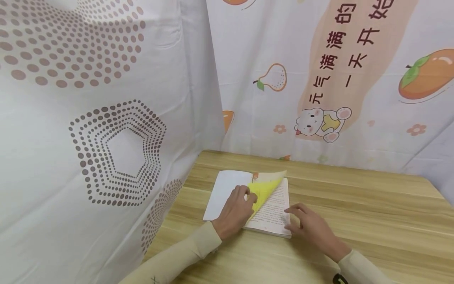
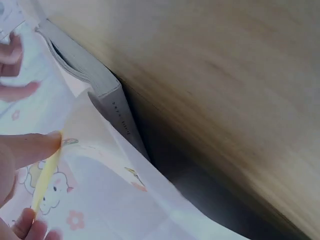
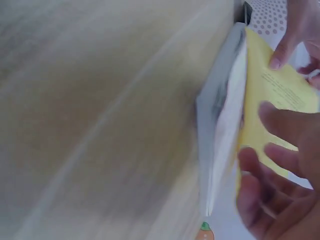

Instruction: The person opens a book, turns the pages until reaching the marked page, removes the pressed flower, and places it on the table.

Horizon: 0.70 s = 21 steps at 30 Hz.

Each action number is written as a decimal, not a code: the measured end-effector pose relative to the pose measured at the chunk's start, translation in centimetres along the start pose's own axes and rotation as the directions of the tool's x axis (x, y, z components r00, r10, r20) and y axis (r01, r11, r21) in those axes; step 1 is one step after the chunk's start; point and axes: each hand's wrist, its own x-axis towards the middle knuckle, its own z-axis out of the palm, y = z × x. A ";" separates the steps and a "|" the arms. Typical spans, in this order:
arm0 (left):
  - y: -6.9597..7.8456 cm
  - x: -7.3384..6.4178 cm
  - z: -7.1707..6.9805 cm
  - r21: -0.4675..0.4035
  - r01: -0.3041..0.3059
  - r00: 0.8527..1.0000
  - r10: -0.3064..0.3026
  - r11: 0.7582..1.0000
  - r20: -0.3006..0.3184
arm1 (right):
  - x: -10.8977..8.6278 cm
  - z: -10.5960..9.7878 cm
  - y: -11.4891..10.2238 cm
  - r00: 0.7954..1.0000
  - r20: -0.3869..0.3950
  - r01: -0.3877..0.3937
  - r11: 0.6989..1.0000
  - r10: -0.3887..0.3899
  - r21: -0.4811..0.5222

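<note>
An open book (image 1: 271, 213) lies on the table, its white left side (image 1: 227, 193) spread flat and printed text on the right page. A yellow page (image 1: 264, 191) stands partly lifted and curls over towards the left. My left hand (image 1: 234, 209) pinches this page; in the left wrist view the thumb (image 2: 35, 148) presses one end of its yellow edge (image 2: 47, 180), with fingers at the other end. Beside the book's right edge is my right hand (image 1: 312, 227), its fingers loosely spread and nothing gripped. The right wrist view shows that hand (image 3: 285, 175) in front of the yellow page (image 3: 260, 85).
The wood-grain table (image 1: 354, 205) extends to the right of the book. A white cloth with brown dots (image 1: 124, 154) hangs along the left side. Behind the table hangs another cloth with fruit pictures and writing (image 1: 269, 118).
</note>
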 end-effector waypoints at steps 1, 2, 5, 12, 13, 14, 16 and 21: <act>-0.1 0.0 0.0 0.055 -0.032 0.999 0.032 0.998 -0.007 | -0.1 0.2 0.1 0.999 0.042 0.003 1.000 -0.003 -0.009; -0.2 -0.1 0.1 0.164 -0.096 0.995 0.100 0.982 -0.012 | -0.3 0.3 0.1 0.997 0.077 0.013 1.000 -0.012 -0.015; -0.3 -0.5 0.2 0.354 -0.182 0.981 0.193 0.917 0.004 | -0.6 0.7 0.2 0.990 0.140 0.038 0.999 -0.035 -0.016; -0.3 -1.0 0.0 0.349 -0.228 0.972 0.188 0.909 0.144 | -0.5 0.2 -0.2 0.986 0.134 0.104 0.994 -0.100 -0.023; -0.3 -1.0 -0.1 0.338 -0.234 0.969 0.190 0.912 0.158 | -0.4 0.2 -0.2 0.985 0.134 0.116 0.993 -0.110 -0.033; -0.4 -1.0 -0.1 0.326 -0.240 0.967 0.195 0.914 0.164 | -0.4 0.1 -0.2 0.983 0.138 0.128 0.991 -0.122 -0.040; -0.4 -1.1 -0.1 0.323 -0.249 0.965 0.204 0.913 0.167 | -0.3 0.1 -0.2 0.979 0.135 0.161 0.984 -0.151 -0.072; -0.5 -1.4 0.0 0.322 -0.251 0.960 0.192 0.913 0.205 | -0.2 0.4 -0.2 0.968 0.067 0.248 0.957 -0.240 -0.152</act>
